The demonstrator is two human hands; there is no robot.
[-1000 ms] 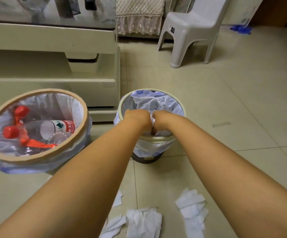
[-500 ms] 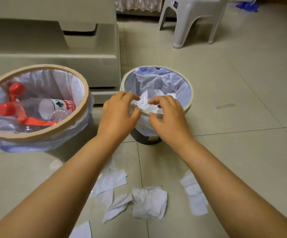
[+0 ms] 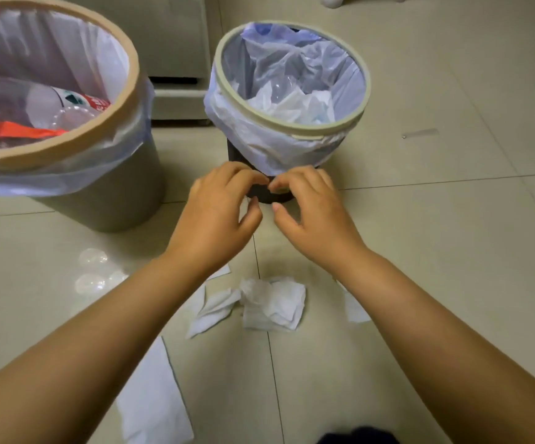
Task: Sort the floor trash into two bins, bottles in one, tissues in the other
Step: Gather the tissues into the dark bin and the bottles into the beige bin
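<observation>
The small dark bin [image 3: 291, 123] with a pale rim and clear liner holds white tissues [image 3: 295, 105]. At the left stands the larger tan bin [image 3: 67, 145], with clear bottles [image 3: 51, 104] and red caps inside. My left hand [image 3: 221, 216] and my right hand [image 3: 311, 216] hover side by side in front of the small bin's base, fingers loosely curled, holding nothing. Crumpled tissues [image 3: 269, 302] lie on the floor just below my hands. A flat tissue [image 3: 154, 398] lies nearer me, and another [image 3: 354, 307] shows beside my right forearm.
A clear plastic piece [image 3: 96, 274] lies on the tiles left of my left forearm. A cream cabinet [image 3: 170, 59] stands behind the bins. A strip of clear tape [image 3: 420, 133] lies on the floor to the right. Something dark [image 3: 359, 437] sits at the bottom edge.
My hands let go of the tissue into the small bin and drew back and down toward the floor. The view tilted downward and closer.
</observation>
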